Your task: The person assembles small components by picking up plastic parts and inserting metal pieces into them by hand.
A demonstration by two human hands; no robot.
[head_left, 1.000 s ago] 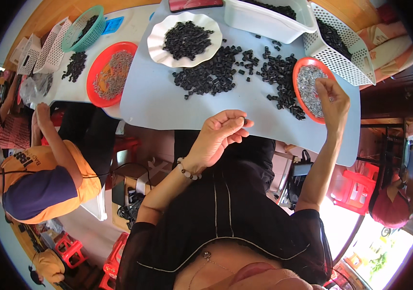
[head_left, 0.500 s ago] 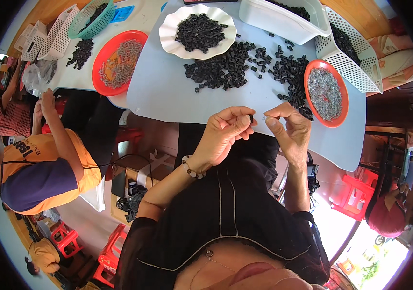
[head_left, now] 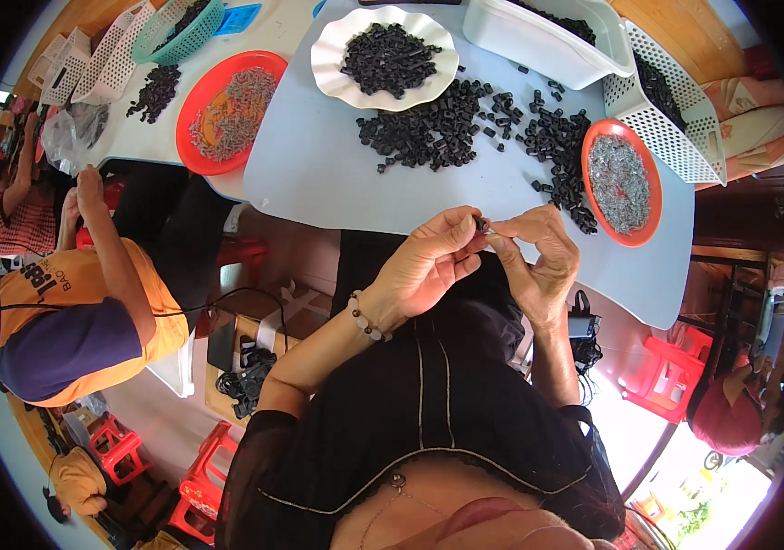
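Piece (head_left: 480, 223): one, small and black, near the middle of the frame.
Left hand (head_left: 424, 261): thumb and forefinger pinched on the piece, other fingers loosely curled.
Right hand (head_left: 541, 266): thumb and forefinger nearly together, tips right at the piece; whether they grip something tiny, I cannot tell.
Bracelet (head_left: 369, 322): one, beaded, on the left wrist.
Loose pieces (head_left: 433, 133): two big black piles and one small cluster between them, top centre to upper right; too many to count singly.
Plates: three. One white wavy plate (head_left: 325, 57) of black pieces, top centre; one red plate (head_left: 631, 239) of silvery bits (head_left: 621, 183), upper right; another red dish (head_left: 211, 166) of greyish bits (head_left: 243, 105), upper left.
Tub (head_left: 539, 57): one, white, top right of centre, black pieces inside.
Baskets: one white basket (head_left: 662, 137), upper right; one green basket (head_left: 192, 41), upper left.
Neighbour (head_left: 89, 321): one person in orange and navy, left side.
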